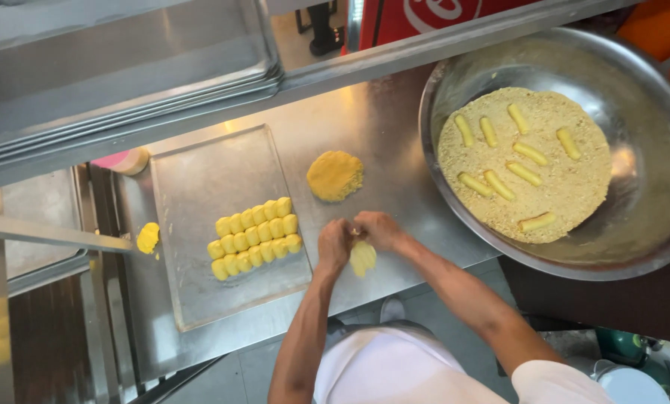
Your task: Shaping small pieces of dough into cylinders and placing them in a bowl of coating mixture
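My fingers (pixel 354 228) on both sides are curled in close around a pale yellow dough piece (pixel 363 257), the left hand (pixel 334 245) and right hand (pixel 380 229) touching each other over it at the near edge of the steel table (pixel 395 127). Most of the piece hangs below my palms, so it is pinched rather than wrapped. To shape it well I would judge that light, even pressure from both palms matters, keeping the roll as thick as its finished neighbours.

Just to my left lies a flat metal tray (pixel 200 179) carrying three tidy rows of shaped yellow pieces (pixel 255 237). Beyond my hands sits a round mound of orange crumbs (pixel 335 176), bare on the table. To my right a wide steel bowl (pixel 649 187) holds a bed of crumbs with several coated sticks (pixel 499 183) scattered apart on it. A small yellow lump (pixel 148 237) rests left of the tray. At the top edge, behind the table, a red panel with white curved lettering (pixel 432 15) shows partly.
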